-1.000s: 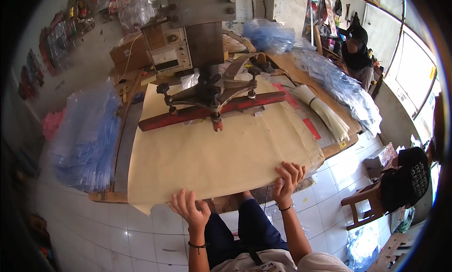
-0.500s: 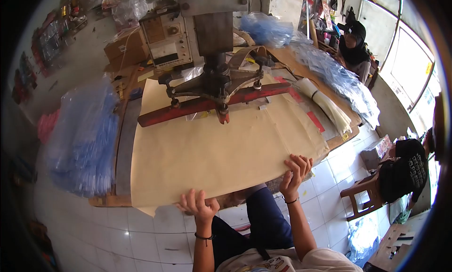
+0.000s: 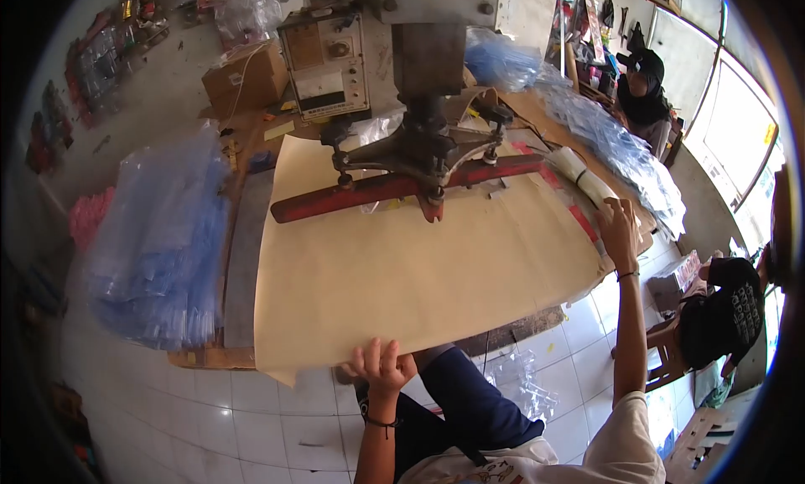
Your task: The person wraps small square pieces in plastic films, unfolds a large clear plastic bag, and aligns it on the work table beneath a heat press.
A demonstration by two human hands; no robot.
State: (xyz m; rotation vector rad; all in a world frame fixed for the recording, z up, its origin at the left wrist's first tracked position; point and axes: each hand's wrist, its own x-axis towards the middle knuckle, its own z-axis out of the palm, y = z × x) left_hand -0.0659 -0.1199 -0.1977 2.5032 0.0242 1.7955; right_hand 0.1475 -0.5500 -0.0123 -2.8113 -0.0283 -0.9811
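A large tan sheet point(image 3: 419, 274) covers the worktable under the press, its near edge overhanging the front. My left hand point(image 3: 381, 368) is at that near edge, fingers curled over the top and the thumb hidden. My right hand point(image 3: 619, 237) reaches to the table's right side, fingers bent over the lower end of a tied bundle of whitish plastic strips point(image 3: 580, 172); its palm side is hidden. Above the sheet is the press head with a red bar point(image 3: 360, 195). Whether the bar touches the sheet I cannot tell.
Blue-tinted plastic sheets are piled on the left point(image 3: 159, 241), with more plastic point(image 3: 599, 140) along the right edge. A control box point(image 3: 325, 65) and a cardboard carton point(image 3: 245, 80) stand behind. One person point(image 3: 644, 94) is at back right, another point(image 3: 725, 304) on a stool.
My right hand has left the sheet's near edge and moved up and right to the strip bundle. My left hand stays on the sheet's edge. The view has shifted slightly.
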